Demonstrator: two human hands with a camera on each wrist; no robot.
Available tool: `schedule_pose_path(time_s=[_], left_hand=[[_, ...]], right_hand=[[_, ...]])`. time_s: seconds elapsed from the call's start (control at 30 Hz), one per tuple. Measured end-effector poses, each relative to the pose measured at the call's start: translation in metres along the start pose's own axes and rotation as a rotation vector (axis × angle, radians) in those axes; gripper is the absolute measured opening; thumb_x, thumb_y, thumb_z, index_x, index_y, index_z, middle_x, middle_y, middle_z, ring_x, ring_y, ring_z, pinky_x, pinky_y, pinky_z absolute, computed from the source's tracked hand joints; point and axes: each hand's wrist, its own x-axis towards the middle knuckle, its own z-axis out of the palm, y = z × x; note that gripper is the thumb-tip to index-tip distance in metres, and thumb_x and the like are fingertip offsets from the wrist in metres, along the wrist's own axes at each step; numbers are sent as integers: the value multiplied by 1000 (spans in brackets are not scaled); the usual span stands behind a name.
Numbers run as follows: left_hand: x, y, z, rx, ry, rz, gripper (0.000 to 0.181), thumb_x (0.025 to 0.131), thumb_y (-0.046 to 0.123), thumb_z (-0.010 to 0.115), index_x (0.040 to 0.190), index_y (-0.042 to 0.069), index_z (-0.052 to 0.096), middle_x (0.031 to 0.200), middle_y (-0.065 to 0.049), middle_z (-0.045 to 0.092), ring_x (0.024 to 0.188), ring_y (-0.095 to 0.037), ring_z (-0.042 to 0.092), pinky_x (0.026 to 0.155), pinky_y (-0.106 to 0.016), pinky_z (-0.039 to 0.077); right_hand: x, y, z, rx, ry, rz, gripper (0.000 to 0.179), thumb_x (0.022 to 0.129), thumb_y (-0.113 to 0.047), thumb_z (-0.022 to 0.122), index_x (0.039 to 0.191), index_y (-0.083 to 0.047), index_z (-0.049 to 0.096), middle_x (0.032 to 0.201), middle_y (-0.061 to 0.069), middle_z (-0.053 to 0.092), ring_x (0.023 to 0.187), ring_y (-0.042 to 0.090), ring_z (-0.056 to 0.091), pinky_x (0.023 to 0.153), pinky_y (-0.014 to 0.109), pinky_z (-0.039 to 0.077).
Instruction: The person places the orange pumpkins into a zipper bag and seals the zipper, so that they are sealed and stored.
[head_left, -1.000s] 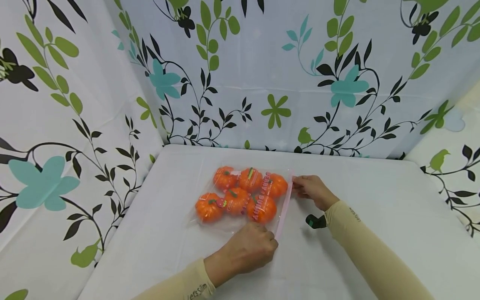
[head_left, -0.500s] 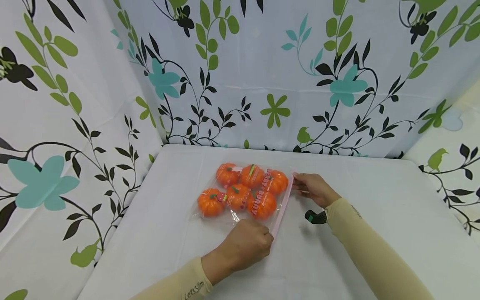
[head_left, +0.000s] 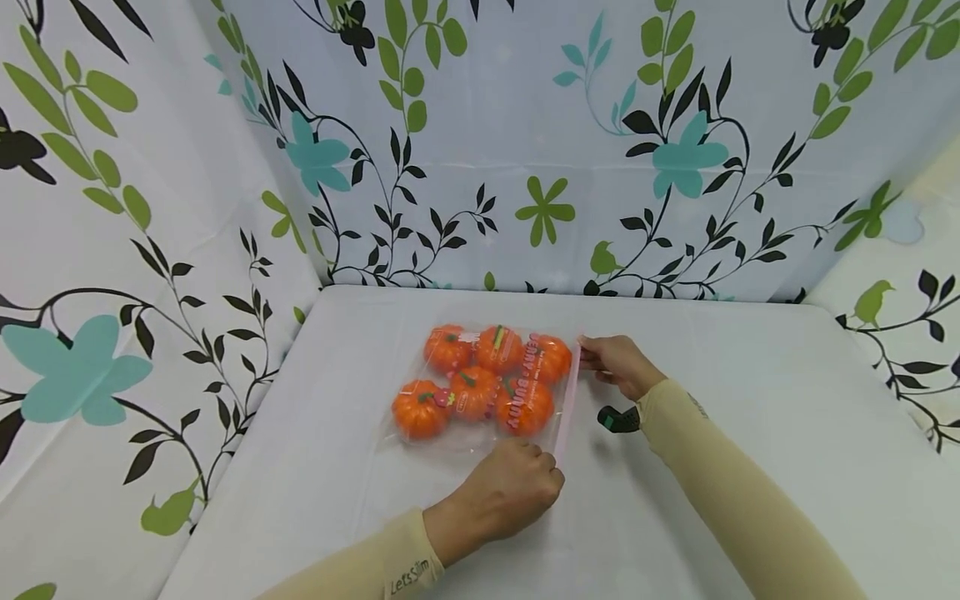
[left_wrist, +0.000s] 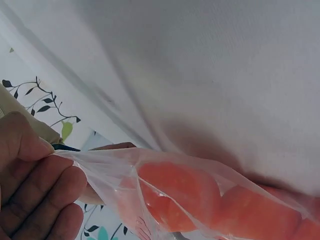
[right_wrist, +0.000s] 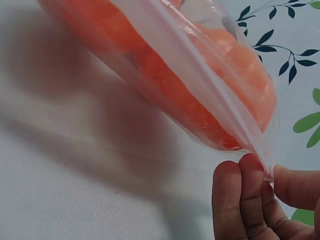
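Note:
A clear zip bag [head_left: 450, 446] with pink lettering holds several small orange pumpkins [head_left: 474, 393] in two rows. Its pink zip strip [head_left: 567, 408] runs along the right side. My left hand [head_left: 501, 490] pinches the strip's near end; in the left wrist view the thumb and curled index finger grip the bag's corner [left_wrist: 95, 162]. At the far end, my right hand [head_left: 621, 364] pinches the strip between thumb and fingers, plain in the right wrist view beside the zip strip [right_wrist: 215, 90]. Dark shadows of the bag fall on the cloth below it.
A white-covered table [head_left: 720, 375] lies under the bag. Behind it and at the sides hang white curtains [head_left: 457, 167] printed with leaves and flowers. A dark wrist strap [head_left: 619, 419] juts from under the right sleeve.
The near end of the zip strip has swung right with my left hand, so the strip stands straighter. My right hand has shifted slightly left. The head view has also moved a little.

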Motion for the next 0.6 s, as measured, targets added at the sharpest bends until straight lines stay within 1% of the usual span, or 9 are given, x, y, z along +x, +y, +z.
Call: schedule_pose_path(time_s=[0.2,0.33,0.43,0.5,0.6], left_hand=[[1,8,8,-9,1,12,16,88,19,73,73,21,75,68,8,67,61,-6,61,53,-21,43],[1,12,12,-4,8,7,16,88,18,72,72,21,75,68,8,67,61,-6,61,53,-21,43],[2,14,15,-8,0,4,15,89,19,73,74,21,76,69,8,68,61,-5,61,54,-21,43],[2,15,18,-22,-6,-13,13,89,18,73,76,20,75,70,7,68,62,-6,61,55,-20,44],[3,16,23,-32,-7,-68,11,90,19,72,79,19,72,71,5,66,60,-7,60,52,-21,45]], right_hand=[[5,3,3,-9,-1,16,43,106,-32,52,131,1,60,103,5,68,103,22,60,84,30,42],[6,3,3,-21,6,16,41,106,-33,51,127,1,63,100,4,68,100,22,59,81,30,40],[6,4,5,-38,14,7,42,106,-34,51,127,1,64,99,5,69,100,22,59,81,30,39],[6,5,5,-45,20,2,44,106,-35,50,129,1,63,103,5,69,103,23,60,82,30,40],[6,7,6,-49,31,-7,47,107,-37,49,135,-1,60,113,9,67,109,24,59,87,31,42]])
